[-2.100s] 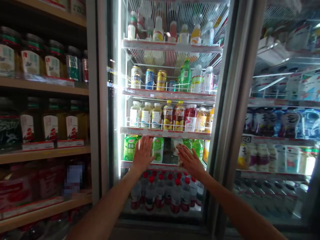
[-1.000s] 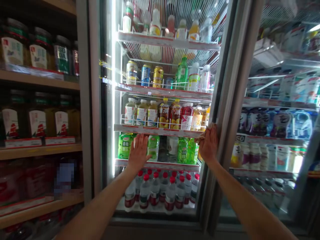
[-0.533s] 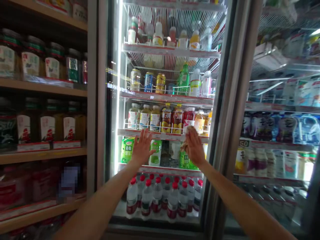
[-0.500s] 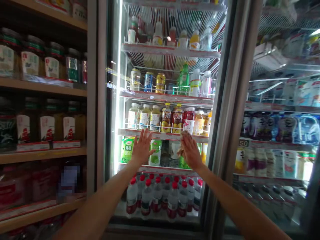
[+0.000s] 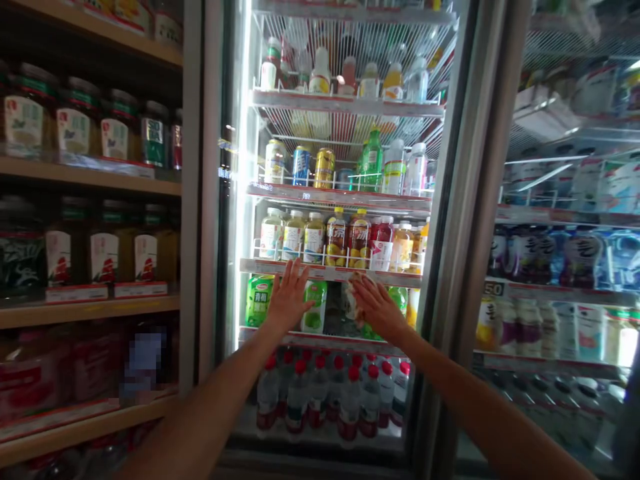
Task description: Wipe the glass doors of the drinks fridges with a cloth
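Observation:
Fingers spread, my left hand [image 5: 289, 297] is held up flat at the glass door [image 5: 345, 333] of a lit drinks fridge. It holds nothing. To its right, my right hand [image 5: 379, 308] presses a crumpled pale cloth [image 5: 356, 293] toward the same glass, its fingers over the cloth. Part of the cloth is hidden beneath the palm. Behind my hands are green drink packs [image 5: 259, 300] on one shelf. Above them stand bottled teas and juices [image 5: 337, 240], and below are several red-capped bottles [image 5: 300, 393].
On the left, wooden shelves [image 5: 90, 312] carry jars and bottles. A metal door frame [image 5: 483, 167] runs up the right side, with another stocked fridge [image 5: 560, 290] beyond it. Higher in the middle fridge are cans [image 5: 325, 168] and more bottles.
My right hand has moved slightly left and down across the glass with the cloth. My left hand stays spread in nearly the same place. The whole view has shifted a little.

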A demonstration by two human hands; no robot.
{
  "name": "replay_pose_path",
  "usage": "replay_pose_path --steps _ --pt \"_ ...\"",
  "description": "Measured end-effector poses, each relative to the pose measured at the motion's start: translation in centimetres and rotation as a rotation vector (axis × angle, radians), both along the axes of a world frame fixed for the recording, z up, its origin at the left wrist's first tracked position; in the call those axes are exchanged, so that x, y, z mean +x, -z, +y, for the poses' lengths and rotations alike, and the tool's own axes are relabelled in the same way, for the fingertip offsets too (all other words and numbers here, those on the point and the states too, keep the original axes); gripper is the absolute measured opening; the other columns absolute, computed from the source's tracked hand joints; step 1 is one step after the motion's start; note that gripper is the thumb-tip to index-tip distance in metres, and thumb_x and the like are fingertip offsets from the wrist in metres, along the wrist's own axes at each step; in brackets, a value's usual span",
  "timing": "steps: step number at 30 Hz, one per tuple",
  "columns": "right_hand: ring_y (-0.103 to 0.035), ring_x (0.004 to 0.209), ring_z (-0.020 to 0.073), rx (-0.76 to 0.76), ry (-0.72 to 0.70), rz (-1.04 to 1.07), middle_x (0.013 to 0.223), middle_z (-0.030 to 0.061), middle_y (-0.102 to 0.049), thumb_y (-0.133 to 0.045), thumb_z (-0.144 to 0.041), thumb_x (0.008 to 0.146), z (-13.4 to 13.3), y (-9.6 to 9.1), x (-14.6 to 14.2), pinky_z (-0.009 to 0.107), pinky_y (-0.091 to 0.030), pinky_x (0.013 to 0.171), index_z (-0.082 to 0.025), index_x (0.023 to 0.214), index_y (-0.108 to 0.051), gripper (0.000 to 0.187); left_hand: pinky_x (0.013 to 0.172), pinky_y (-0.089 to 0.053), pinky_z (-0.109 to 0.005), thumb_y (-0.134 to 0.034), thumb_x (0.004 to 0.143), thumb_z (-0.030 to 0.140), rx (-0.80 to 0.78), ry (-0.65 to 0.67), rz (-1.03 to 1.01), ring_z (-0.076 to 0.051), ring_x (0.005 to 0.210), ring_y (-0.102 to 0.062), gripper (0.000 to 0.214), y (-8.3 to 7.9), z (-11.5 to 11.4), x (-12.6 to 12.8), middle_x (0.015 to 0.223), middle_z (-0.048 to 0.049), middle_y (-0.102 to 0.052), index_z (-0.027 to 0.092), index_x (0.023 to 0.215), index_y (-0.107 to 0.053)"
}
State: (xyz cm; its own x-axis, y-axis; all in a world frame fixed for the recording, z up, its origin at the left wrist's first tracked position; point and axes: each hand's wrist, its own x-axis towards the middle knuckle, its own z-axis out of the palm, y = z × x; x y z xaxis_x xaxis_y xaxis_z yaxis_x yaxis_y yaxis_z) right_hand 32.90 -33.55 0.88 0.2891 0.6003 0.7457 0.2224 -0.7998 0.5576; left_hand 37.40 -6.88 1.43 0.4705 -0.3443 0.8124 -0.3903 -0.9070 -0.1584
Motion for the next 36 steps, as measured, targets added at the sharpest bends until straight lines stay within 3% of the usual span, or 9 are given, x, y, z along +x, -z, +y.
replay_pose_path --steps 6,12,18,20,24,26,29,31,36 --pt "-0.011 0.142 0.0283 0.411 0.065 -0.258 0.154 0.0101 -0.016 -0.039 -0.017 0.087 -2.4 -3.8 0.2 0.055 -0.026 0.108 -0.02 0.148 -0.005 0.07 0.11 -0.023 -0.053 -0.065 0.075 0.042 0.006 0.01 -0.012 -0.031 0.14 -0.012 0.083 0.1 0.2 0.3 0.152 -0.0148 -0.015 0.016 0.143 -0.026" --pt "-0.016 0.141 0.0244 0.075 0.02 -0.092 0.15 0.0089 -0.029 -0.039 -0.016 0.087 -2.0 -2.8 -0.1 0.048 -0.03 0.109 -0.021 0.148 -0.01 0.067 0.109 -0.024 -0.054 -0.064 0.076 0.04 -0.002 0.033 -0.032 -0.031 0.14 -0.013 0.081 0.3 0.3 0.5 0.152 -0.0151 -0.016 0.016 0.143 -0.026" --pt "-0.02 0.139 0.0312 0.587 0.092 -0.389 0.15 0.0169 -0.024 -0.037 -0.018 0.088 -4.3 -7.2 0.5 0.055 -0.029 0.107 -0.015 0.146 -0.019 0.061 0.109 -0.023 -0.054 -0.062 0.077 0.041 -0.002 0.043 -0.049 -0.031 0.14 -0.012 0.08 0.5 0.4 0.8 0.152 -0.0153 -0.016 0.017 0.143 -0.025" --pt "-0.018 0.14 0.0301 0.497 0.058 -0.366 0.151 0.0152 -0.024 -0.037 -0.018 0.087 -3.8 -6.7 0.6 0.053 -0.029 0.107 -0.016 0.147 -0.015 0.063 0.109 -0.023 -0.054 -0.062 0.078 0.04 0.0 0.043 -0.047 -0.031 0.14 -0.013 0.079 0.5 0.4 0.8 0.152 -0.0156 -0.017 0.016 0.143 -0.025" --pt "-0.018 0.141 0.0236 0.061 -0.017 -0.103 0.149 0.0081 -0.03 -0.04 -0.016 0.087 -2.4 -4.0 0.2 0.047 -0.031 0.109 -0.021 0.147 -0.012 0.067 0.109 -0.023 -0.054 -0.063 0.077 0.039 0.011 0.035 -0.04 -0.032 0.14 -0.012 0.08 0.2 0.5 0.4 0.152 -0.0165 -0.016 0.015 0.143 -0.025" --pt "-0.018 0.141 0.0233 0.121 0.002 -0.096 0.15 0.0076 -0.029 -0.039 -0.015 0.087 -2.8 -4.3 0.0 0.048 -0.03 0.109 -0.022 0.147 -0.011 0.067 0.109 -0.024 -0.053 -0.063 0.077 0.039 0.034 0.031 -0.028 -0.031 0.14 -0.012 0.08 0.1 0.6 0.3 0.152 -0.0165 -0.015 0.014 0.143 -0.026" --pt "-0.018 0.14 0.0289 0.49 0.061 -0.297 0.152 0.0118 -0.02 -0.036 -0.016 0.088 -4.1 -6.5 0.2 0.054 -0.028 0.108 -0.019 0.148 -0.011 0.065 0.109 -0.024 -0.052 -0.064 0.076 0.041 0.059 0.028 -0.021 -0.031 0.14 -0.012 0.081 0.2 0.7 0.3 0.152 -0.0161 -0.016 0.015 0.143 -0.026" --pt "-0.016 0.14 0.0313 0.584 0.074 -0.359 0.153 0.0126 -0.018 -0.036 -0.017 0.088 -3.8 -7.7 0.5 0.056 -0.027 0.109 -0.018 0.148 -0.01 0.065 0.11 -0.022 -0.053 -0.065 0.075 0.043 0.047 0.024 -0.026 -0.032 0.14 -0.011 0.084 0.3 0.6 0.4 0.151 -0.0167 -0.015 0.014 0.143 -0.026" --pt "-0.011 0.142 0.0267 0.136 -0.018 -0.096 0.152 0.0078 -0.022 -0.041 -0.017 0.086 -0.1 -6.1 1.0 0.05 -0.028 0.111 -0.02 0.148 -0.007 0.071 0.111 -0.019 -0.054 -0.065 0.075 0.044 0.015 0.032 -0.033 -0.031 0.141 -0.009 0.085 0.5 0.3 0.5 0.152 -0.0168 -0.014 0.014 0.143 -0.025"
